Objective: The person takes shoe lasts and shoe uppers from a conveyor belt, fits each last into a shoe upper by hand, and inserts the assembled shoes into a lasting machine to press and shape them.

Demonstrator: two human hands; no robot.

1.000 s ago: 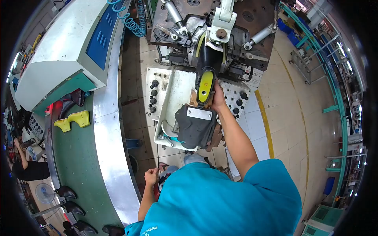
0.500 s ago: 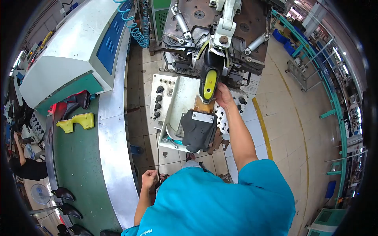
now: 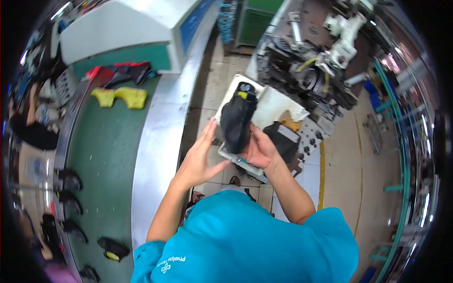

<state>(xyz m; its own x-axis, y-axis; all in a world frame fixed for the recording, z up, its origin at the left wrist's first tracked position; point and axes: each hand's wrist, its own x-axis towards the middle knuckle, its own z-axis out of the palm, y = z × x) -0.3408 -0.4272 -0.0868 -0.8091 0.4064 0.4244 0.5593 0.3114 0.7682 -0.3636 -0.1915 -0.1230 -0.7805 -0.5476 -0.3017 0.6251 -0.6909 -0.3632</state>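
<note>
In the head view, the right hand [image 3: 259, 150] grips a dark boot [image 3: 236, 120] over the white tray [image 3: 273, 107], while the left hand [image 3: 196, 162] spreads wide beside it, contact unclear. The work looks partway: the boot is apart from the machine [image 3: 314, 70] and not yet on the green tabletop [image 3: 106, 179], where other dark shoes [image 3: 70, 179] stand.

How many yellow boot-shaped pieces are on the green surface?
2. Both lie on the green surface, nearer than the white machine housing: the left yellow piece and, just beside it, the right yellow piece. Any beneath the housing could be hidden.
</note>
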